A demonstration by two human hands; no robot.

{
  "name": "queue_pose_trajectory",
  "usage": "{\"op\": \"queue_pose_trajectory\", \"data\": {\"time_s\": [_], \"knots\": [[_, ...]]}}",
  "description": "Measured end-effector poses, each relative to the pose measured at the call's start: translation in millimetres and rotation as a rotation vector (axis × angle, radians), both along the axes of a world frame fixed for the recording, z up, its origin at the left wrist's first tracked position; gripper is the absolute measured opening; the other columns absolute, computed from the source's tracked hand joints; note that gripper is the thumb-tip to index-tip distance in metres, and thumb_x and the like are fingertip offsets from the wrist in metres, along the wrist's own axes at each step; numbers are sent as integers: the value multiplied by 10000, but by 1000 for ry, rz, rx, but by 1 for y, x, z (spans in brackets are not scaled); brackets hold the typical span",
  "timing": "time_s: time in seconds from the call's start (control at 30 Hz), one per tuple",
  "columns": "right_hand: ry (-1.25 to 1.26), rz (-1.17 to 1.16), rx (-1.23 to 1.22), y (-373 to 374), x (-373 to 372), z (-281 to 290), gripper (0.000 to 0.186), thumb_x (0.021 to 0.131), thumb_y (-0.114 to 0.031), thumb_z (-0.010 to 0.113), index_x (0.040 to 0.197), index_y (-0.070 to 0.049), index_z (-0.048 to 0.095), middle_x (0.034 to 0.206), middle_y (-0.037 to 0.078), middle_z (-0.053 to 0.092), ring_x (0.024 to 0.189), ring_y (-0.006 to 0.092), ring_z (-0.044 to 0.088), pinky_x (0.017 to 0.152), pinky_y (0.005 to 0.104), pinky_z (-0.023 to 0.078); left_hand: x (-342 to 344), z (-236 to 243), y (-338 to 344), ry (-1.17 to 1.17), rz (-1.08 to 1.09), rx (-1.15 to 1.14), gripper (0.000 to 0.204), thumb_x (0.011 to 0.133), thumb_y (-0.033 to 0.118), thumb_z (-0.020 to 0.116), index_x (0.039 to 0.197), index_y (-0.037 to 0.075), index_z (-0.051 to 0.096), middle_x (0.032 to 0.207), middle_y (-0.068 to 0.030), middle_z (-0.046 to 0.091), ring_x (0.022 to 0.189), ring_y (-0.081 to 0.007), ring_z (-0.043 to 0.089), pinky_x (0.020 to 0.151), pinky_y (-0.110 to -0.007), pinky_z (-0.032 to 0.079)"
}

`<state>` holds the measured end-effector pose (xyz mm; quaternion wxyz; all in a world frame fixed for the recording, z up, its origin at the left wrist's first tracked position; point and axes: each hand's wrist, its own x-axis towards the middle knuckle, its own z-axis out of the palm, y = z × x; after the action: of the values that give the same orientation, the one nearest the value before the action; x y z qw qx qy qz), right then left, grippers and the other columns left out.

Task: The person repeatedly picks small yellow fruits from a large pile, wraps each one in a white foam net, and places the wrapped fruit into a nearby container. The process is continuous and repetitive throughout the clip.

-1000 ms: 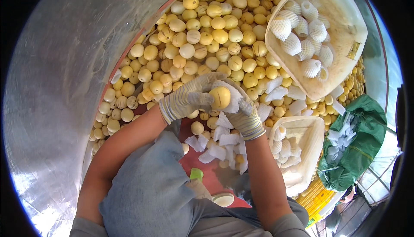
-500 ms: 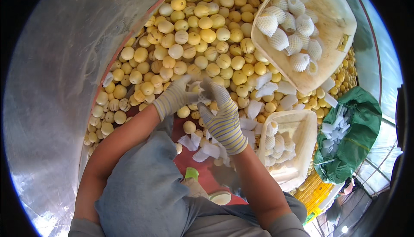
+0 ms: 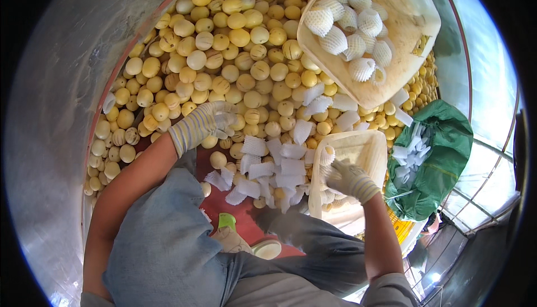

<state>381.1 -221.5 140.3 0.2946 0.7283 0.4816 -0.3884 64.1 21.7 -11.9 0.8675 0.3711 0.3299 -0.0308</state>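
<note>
My left hand (image 3: 202,126), in a striped knit glove, reaches over the near edge of a heap of yellow, streaked round fruit (image 3: 244,78) that look like pepino melons. Its fingers are spread, touching or just above the fruit. My right hand (image 3: 351,180), gloved alike, is inside the smaller pale crate (image 3: 373,146), fingers loosely apart over fruit in white foam net sleeves (image 3: 326,155). The fingertips partly merge with the sleeved fruit there. Between my hands, flattened white foam sleeves (image 3: 292,166) lie scattered on the fruit.
A larger pale crate (image 3: 386,91) with several sleeved fruit rests on the heap at the far right. Right of the smaller crate is a green sack (image 3: 454,156) of foam sleeves, above a yellow crate (image 3: 400,227). A grey sheet wall (image 3: 61,94) borders the left.
My hands, together at a blurred piece of work over the heap before, are now apart. The right has moved right into the smaller crate; the left is over the fruit. The view has shifted.
</note>
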Motion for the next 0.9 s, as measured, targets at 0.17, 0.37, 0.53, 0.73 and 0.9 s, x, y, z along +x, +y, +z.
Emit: {"op": "queue_pose_trajectory", "data": {"time_s": [0.17,0.37,0.53,0.73,0.9], "knots": [[-137,-115,125,9,26,-3,428,900,-397,542,1201,-100,605,1056,256,668,990,404,649,905,487,483,-10,-3,-11,40,-53,-83,508,900,326,719,1273,23,553,1045,-89,665,853,-168,683,749,-280,560],[-253,-42,910,112,-32,-83,480,830,-347,698,1194,-50,598,1081,225,634,1023,395,610,863,486,499,-6,-4,-9,10,3,-69,447,905,279,714,1241,17,579,1018,-85,672,844,-162,686,735,-276,561],[-339,-264,698,127,-16,-121,307,841,-274,665,1049,-48,646,998,190,670,941,381,635,831,472,511,-5,-5,-10,22,60,-58,428,897,233,729,1232,11,582,994,-66,678,862,-148,681,740,-274,571],[78,-620,887,96,-79,-64,257,862,-149,633,1092,-37,659,881,170,692,800,289,677,728,396,534,3,0,-10,-59,141,2,619,847,181,772,1352,-22,475,1172,-120,616,1040,-178,631,889,-297,550],[468,-839,875,93,-154,-59,285,836,-92,675,1106,-1,667,805,142,668,689,212,637,660,319,518,13,9,-11,-109,101,85,645,831,164,779,1369,-19,474,1166,-100,614,1065,-165,604,917,-291,521]]}}
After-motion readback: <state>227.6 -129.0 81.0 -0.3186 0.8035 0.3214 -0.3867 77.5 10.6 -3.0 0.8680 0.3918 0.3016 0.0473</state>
